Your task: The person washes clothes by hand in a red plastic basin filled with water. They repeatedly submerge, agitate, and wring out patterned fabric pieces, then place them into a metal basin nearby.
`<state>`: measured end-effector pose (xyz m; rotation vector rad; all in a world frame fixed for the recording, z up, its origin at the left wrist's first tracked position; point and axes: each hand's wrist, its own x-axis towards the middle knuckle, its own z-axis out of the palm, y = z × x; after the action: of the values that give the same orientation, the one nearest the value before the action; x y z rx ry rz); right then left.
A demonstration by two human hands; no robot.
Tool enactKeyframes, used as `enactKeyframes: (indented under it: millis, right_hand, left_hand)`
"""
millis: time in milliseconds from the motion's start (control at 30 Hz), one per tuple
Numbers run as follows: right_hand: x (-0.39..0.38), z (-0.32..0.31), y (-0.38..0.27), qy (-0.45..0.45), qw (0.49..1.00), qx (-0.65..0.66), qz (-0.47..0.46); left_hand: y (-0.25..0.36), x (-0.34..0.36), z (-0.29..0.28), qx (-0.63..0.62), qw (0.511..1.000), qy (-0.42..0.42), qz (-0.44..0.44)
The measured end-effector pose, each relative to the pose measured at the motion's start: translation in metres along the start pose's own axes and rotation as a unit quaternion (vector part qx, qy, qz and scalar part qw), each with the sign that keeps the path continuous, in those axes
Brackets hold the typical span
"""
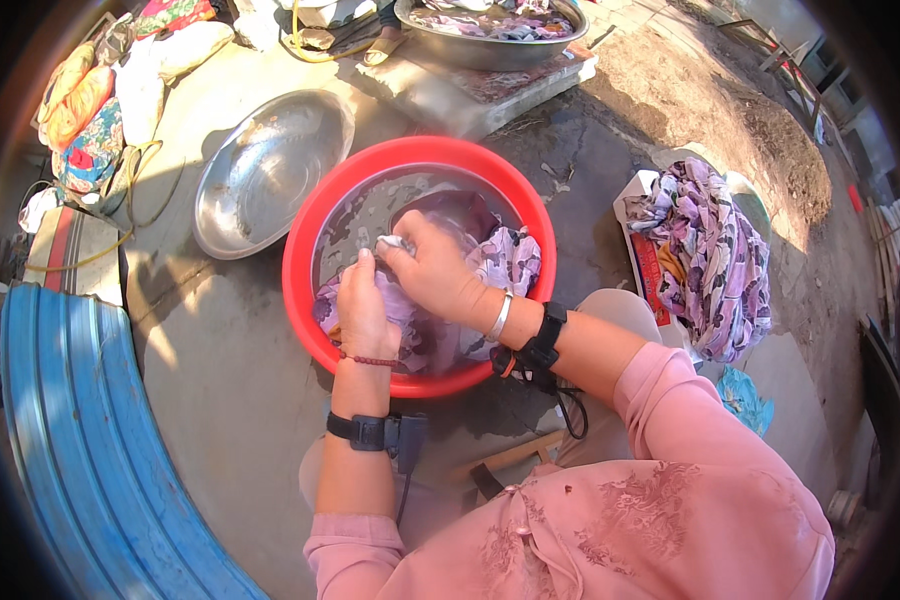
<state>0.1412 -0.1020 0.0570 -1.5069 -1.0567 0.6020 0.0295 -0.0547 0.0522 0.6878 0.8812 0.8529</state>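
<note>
A red plastic basin [308, 245] holds water and wet purple floral fabric [500, 262]. Over it, my right hand [430, 270] pinches a small whitish bit [391, 243], apparently cloth, between thumb and fingers. Just left of it is my left hand [368, 305], fingers closed and thumb up near that bit, with lilac fabric under and behind it; what lies inside its grip is hidden.
A steel basin [232, 190] sits upper left, another [500, 50] with laundry on a slab [450, 105] behind. Floral cloth [710, 260] is piled in a box at right. Blue corrugated sheeting [90, 420], a hose [80, 266] and colourful bundles [85, 125] line the left.
</note>
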Motion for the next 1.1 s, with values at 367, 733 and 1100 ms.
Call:
enactKeyframes:
  millis: [367, 733, 1100]
  right_hand:
    - [0.02, -0.014, 0.02, 0.017, 0.998, -0.001, 0.054]
    - [0.01, -0.02, 0.004, 0.009, 0.991, -0.135, 0.006]
    - [0.015, -0.051, -0.026, -0.299, 0.922, 0.179, 0.17]
  left_hand:
    - [0.014, -0.015, 0.021, -0.098, 0.972, -0.156, -0.148]
    - [0.011, -0.015, 0.021, -0.082, 0.979, -0.13, -0.135]
    - [0.033, -0.005, -0.003, 0.016, 0.977, -0.213, -0.013]
